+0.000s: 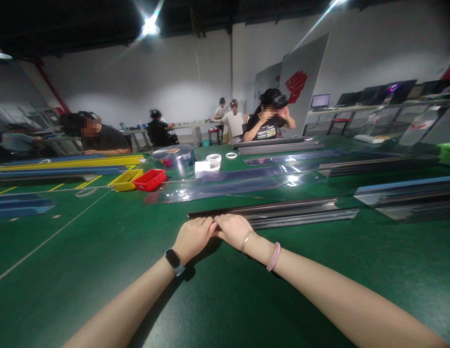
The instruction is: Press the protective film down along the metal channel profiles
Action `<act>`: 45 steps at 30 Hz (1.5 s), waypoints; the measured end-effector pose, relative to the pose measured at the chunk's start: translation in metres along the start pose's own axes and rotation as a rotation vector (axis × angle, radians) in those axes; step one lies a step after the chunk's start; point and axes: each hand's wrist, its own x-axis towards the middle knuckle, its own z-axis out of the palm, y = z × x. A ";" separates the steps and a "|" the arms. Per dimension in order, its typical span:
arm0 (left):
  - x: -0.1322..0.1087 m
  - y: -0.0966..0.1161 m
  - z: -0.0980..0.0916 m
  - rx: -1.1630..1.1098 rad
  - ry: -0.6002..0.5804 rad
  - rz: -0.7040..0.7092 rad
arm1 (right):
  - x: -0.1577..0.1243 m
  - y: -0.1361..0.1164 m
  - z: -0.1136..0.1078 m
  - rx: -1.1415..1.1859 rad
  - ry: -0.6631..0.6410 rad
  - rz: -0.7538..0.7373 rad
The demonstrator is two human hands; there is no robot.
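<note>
My left hand (193, 235) and my right hand (235, 229) meet side by side on the green table (101, 251), at the near end of a long dark metal strip (283, 211). The fingers of both hands curl down onto the strip's near edge and appear to press or pinch it. A dark watch sits on my left wrist, and a silver bangle and a pink band circle my right wrist. The strip runs off to the right, with a second strip lying just behind it.
Clear plastic sheets (228, 186) lie behind the strips. A red bin (150, 179) and a yellow bin (126, 180) stand at the left, beside a clear dome (174, 159) and tape rolls (214, 158). More long strips (402, 191) lie at the right. Several people sit at the far tables.
</note>
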 end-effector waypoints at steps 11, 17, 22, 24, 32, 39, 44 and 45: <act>0.000 -0.001 0.001 0.034 -0.028 0.046 | 0.001 0.000 -0.003 0.024 -0.021 0.048; 0.000 0.002 0.002 0.026 -0.039 0.087 | -0.001 0.000 -0.003 0.004 0.013 0.045; 0.001 0.000 0.004 0.029 -0.054 0.034 | -0.001 0.000 -0.002 -0.014 0.012 0.026; 0.001 -0.001 0.004 0.034 -0.062 0.024 | 0.000 0.000 -0.002 -0.016 -0.002 0.022; 0.002 0.003 0.003 0.075 -0.047 0.113 | -0.001 -0.002 -0.001 -0.067 0.008 0.017; 0.002 0.002 0.005 0.035 -0.053 0.069 | -0.002 0.001 0.002 -0.075 0.022 -0.021; 0.003 0.001 0.008 0.018 -0.045 0.042 | -0.003 0.000 0.002 -0.064 0.027 -0.010; 0.003 0.001 0.008 0.018 -0.045 0.039 | -0.003 0.000 0.002 -0.062 0.033 -0.011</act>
